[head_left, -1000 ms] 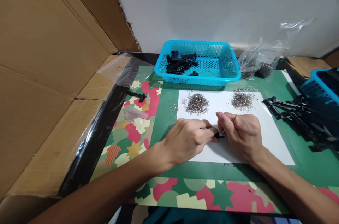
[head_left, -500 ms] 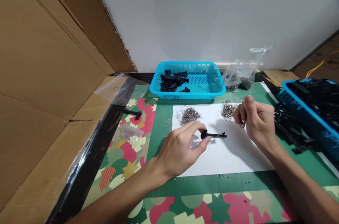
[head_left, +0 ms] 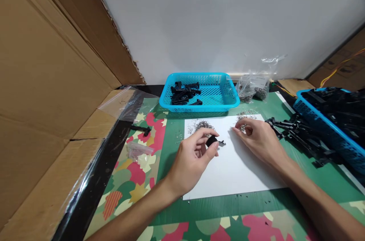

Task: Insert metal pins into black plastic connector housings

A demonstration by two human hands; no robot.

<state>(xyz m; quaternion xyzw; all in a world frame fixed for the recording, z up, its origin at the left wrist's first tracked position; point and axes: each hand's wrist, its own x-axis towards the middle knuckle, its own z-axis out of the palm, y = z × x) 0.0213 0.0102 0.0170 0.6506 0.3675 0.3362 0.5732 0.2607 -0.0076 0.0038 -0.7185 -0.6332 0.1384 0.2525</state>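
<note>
Between thumb and fingers, my left hand grips a black plastic part above the white sheet. The part is turned so that one end faces me and a thin tip points right. My right hand is pinched shut beside the right pile of small metal pieces; whatever is between its fingertips is too small to make out. Behind my left fingers lies another pile of small metal pieces, partly covered by the hand.
A blue basket with several black parts stands at the back. Right of it are clear bags of metal pieces. A fuller blue basket and loose black parts are at the right. One black part lies left, near a small plastic bag.
My right hand has turned palm down and moved left and inward to the right pile's near edge. My left hand has tilted the black part, which now looks foreshortened. The view has shifted slightly.
</note>
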